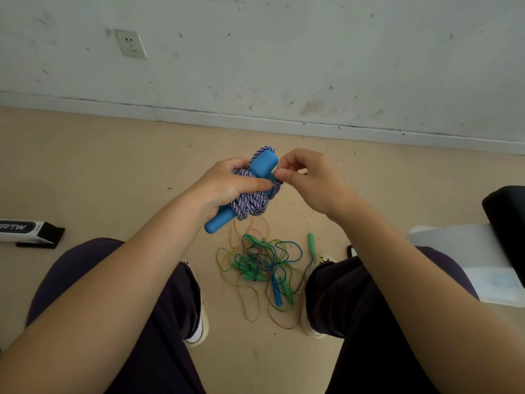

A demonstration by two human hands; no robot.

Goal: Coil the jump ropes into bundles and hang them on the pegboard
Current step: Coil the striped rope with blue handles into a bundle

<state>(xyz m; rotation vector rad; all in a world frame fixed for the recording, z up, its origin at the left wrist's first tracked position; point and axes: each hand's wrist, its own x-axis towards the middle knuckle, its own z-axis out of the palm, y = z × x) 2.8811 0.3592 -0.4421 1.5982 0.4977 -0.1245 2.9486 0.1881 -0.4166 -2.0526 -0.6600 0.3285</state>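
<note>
Beige floor [113, 166], left hand [227, 186] gripping rope bundle [251, 201], right hand [309, 180] pinching its half-hidden end

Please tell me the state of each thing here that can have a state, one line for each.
Purple-and-white braided rope with blue foam handles: coiled around handles, held.
Left hand: grips the bundle.
Right hand: pinches at the bundle's right edge.
Thin green and blue plastic jump ropes: tangled on floor.

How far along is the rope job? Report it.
Nearly done: the braided rope is wound round its blue handles. In hand: left hand grips the bundle, right hand pinches its end. Left: the tangled thin ropes on the floor; nothing hung, no pegboard in view.
</note>
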